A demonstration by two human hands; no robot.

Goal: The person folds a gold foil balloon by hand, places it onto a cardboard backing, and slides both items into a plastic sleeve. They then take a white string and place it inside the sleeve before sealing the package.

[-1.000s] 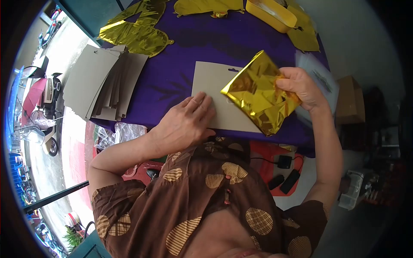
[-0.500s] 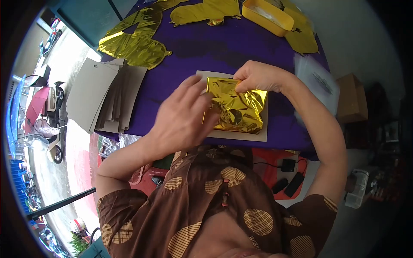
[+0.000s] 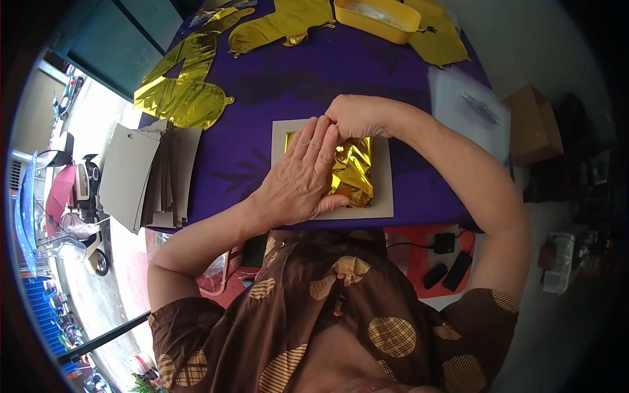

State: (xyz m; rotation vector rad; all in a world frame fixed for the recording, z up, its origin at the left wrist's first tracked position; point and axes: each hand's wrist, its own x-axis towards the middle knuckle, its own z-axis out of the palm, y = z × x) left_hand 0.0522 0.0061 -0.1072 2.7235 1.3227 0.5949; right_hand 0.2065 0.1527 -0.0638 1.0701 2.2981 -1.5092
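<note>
Resting my left hand palm down, fingers straight and together, I have it spread over the folded gold foil, probably so its crinkled layers lie flat. My right hand is curled at the foil's far edge, wrist bent; from out here I cannot tell whether its hidden fingers pinch anything, though the position suggests steadying that edge. The foil lies on a grey card, inside its visible border, and the card likely serves as stiff backing over the purple cloth. Off to my left, overlapping grey sheets seem set within easy reach; to my right lie transparent sleeves. Farther out are flat gold shapes and a yellow tray, perhaps put there to stay out of both hands' way.
</note>
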